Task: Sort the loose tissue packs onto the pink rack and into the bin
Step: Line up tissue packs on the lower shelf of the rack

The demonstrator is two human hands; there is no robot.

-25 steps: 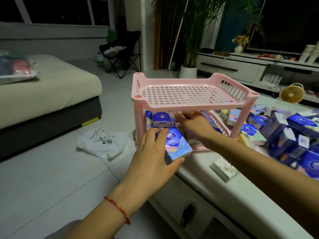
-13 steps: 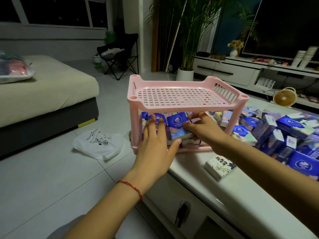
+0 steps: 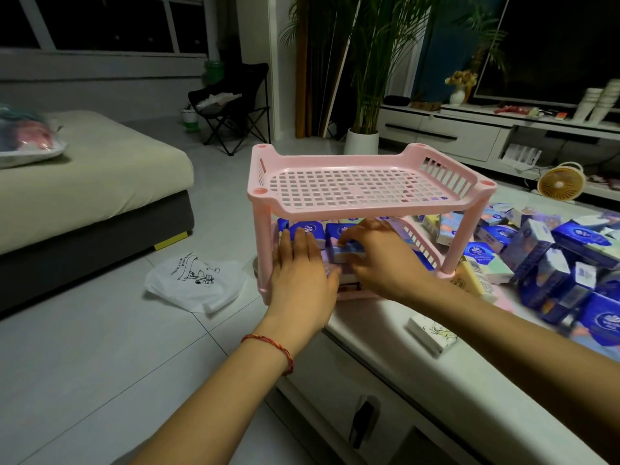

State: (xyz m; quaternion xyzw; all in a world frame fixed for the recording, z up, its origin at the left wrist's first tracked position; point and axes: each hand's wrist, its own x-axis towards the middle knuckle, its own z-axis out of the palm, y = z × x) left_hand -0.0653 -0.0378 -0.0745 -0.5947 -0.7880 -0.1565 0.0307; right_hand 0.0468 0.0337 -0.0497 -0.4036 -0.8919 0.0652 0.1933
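Your left hand (image 3: pixel 302 273) lies flat, fingers straight and together, against the shelved packs (image 3: pixel 307 229) on the lower tier of the one pink rack (image 3: pixel 335 209). Your right hand (image 3: pixel 382 260) pinches one blue tissue pack (image 3: pixel 349 251) there. The loose packs (image 3: pixel 536 243) heaped to the right are too many to count; one white pack (image 3: pixel 431 332) lies nearer, apart.

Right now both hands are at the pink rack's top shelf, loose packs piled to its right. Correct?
No: head view shows left hand and right hand, holding a tissue pack, at the lower shelf of the pink rack, not the top. Rest holds.
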